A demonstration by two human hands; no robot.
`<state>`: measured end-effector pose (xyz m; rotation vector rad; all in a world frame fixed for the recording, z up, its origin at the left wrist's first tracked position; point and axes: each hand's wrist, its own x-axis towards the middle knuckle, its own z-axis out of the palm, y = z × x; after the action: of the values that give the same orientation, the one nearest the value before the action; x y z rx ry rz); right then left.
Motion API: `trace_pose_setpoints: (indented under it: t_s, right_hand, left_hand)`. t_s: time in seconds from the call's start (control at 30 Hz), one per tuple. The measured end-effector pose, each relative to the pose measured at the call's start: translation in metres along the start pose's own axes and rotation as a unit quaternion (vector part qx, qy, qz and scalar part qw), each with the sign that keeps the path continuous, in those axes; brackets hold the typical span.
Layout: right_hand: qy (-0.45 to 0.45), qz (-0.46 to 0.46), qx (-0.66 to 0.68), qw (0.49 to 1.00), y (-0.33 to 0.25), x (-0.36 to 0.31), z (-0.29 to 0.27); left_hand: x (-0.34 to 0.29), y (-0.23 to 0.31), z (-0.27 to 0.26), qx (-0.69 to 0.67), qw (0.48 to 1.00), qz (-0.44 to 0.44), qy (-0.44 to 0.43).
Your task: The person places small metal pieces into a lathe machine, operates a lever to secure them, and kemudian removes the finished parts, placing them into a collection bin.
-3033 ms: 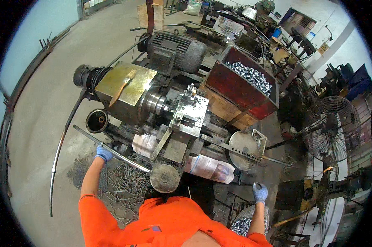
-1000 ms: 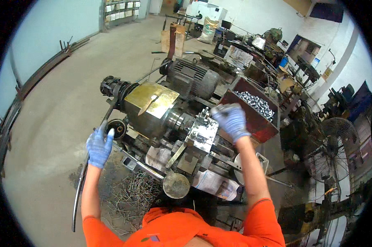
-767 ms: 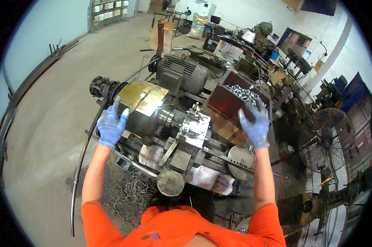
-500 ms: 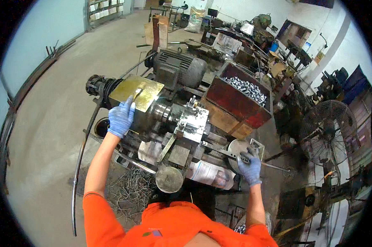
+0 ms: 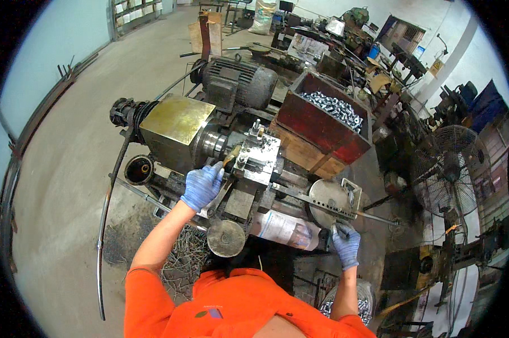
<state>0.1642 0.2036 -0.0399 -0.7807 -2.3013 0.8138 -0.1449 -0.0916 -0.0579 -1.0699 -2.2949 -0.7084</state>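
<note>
My left hand (image 5: 202, 187), in a blue knit glove, grips a small brush (image 5: 230, 156). The brush's tip is at the tool block (image 5: 260, 160) of a small lathe, just right of its round metal spindle nose (image 5: 214, 144). My right hand (image 5: 345, 246), also gloved, has its fingers curled in just below the end of a flat perforated bar (image 5: 316, 201). Whatever those fingers hold, if anything, is hidden. Behind the bar is a round grey disc (image 5: 329, 201).
A red bin (image 5: 322, 121) full of small shiny metal parts (image 5: 334, 110) stands behind the lathe. A motor (image 5: 240, 81) sits beyond the brass-topped headstock (image 5: 178, 118). Metal rods (image 5: 189, 256) lie on the floor at front left. A large fan (image 5: 449, 169) is at right.
My left hand has picked up the brush from the brass-coloured top and carried it right and nearer to the tool block. My right hand has dropped from the perforated bar toward me.
</note>
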Motion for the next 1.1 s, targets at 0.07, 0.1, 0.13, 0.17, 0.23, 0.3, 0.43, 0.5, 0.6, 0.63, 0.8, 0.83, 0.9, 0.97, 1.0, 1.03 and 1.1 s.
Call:
trace_pose_setpoints:
  t_s: [0.07, 0.1, 0.13, 0.17, 0.23, 0.3, 0.43, 0.5, 0.6, 0.63, 0.8, 0.83, 0.9, 0.97, 1.0, 1.03, 1.1]
  right_hand:
    - [0.013, -0.021, 0.002, 1.0, 0.002, -0.002, 0.002]
    - [0.019, -0.031, 0.003, 0.999, 0.004, -0.004, 0.003]
    - [0.021, -0.029, 0.008, 0.999, 0.006, -0.006, 0.002]
    - [0.026, -0.024, 0.012, 0.999, 0.011, -0.008, 0.0]
    - [0.021, 0.022, -0.002, 1.0, 0.009, -0.012, -0.007]
    - [0.042, -0.007, -0.065, 0.997, 0.025, -0.015, -0.017]
    - [0.109, 0.026, -0.125, 0.986, 0.053, -0.028, -0.045]
    - [0.142, 0.062, -0.164, 0.974, 0.062, -0.037, -0.063]
    - [0.17, 0.188, -0.193, 0.948, 0.076, -0.053, -0.095]
    - [0.175, 0.214, -0.187, 0.943, 0.111, -0.069, -0.11]
    - [0.143, 0.382, -0.206, 0.89, 0.209, -0.148, -0.164]
    - [0.105, 0.446, -0.254, 0.852, 0.226, -0.167, -0.166]
    - [-0.035, 0.547, -0.293, 0.783, 0.219, -0.177, -0.16]
    - [-0.089, 0.537, -0.32, 0.776, 0.216, -0.188, -0.151]
    - [-0.116, 0.53, -0.335, 0.77, 0.219, -0.192, -0.148]
    - [-0.147, 0.535, -0.334, 0.762, 0.228, -0.195, -0.146]
    - [-0.177, 0.496, -0.343, 0.777, 0.247, -0.197, -0.138]
  left_hand:
    - [-0.006, -0.005, -0.006, 0.018, 0.999, 0.012, -0.041]
    - [-0.012, -0.01, -0.007, 0.055, 0.995, 0.009, -0.084]
    - [-0.015, -0.013, -0.014, 0.05, 0.998, 0.003, -0.046]
    - [-0.015, -0.013, -0.026, 0.043, 0.999, 0.001, -0.009]
    - [-0.008, -0.016, -0.053, 0.021, 0.998, -0.001, 0.065]
    - [0.013, -0.022, -0.081, -0.014, 0.993, -0.017, 0.115]
    - [0.033, -0.057, -0.088, 0.033, 0.989, -0.105, 0.102]
    - [0.03, -0.087, -0.087, 0.042, 0.99, -0.132, -0.009]
    - [0.035, -0.111, -0.083, -0.055, 0.98, -0.179, -0.069]
    - [0.033, -0.119, -0.082, -0.072, 0.979, -0.168, -0.085]
    - [0.031, -0.115, -0.076, -0.027, 0.972, -0.222, -0.068]
    - [0.033, -0.111, -0.084, -0.043, 0.973, -0.219, -0.054]
    - [0.021, -0.132, -0.101, 0.029, 0.981, -0.187, -0.051]
    - [0.003, -0.197, -0.109, 0.211, 0.974, 0.079, -0.006]
    - [0.007, -0.176, -0.11, 0.151, 0.988, -0.028, 0.01]
    - [0.014, -0.129, -0.118, 0.089, 0.987, -0.134, 0.026]
    - [0.015, -0.082, -0.137, 0.002, 0.969, -0.242, 0.043]
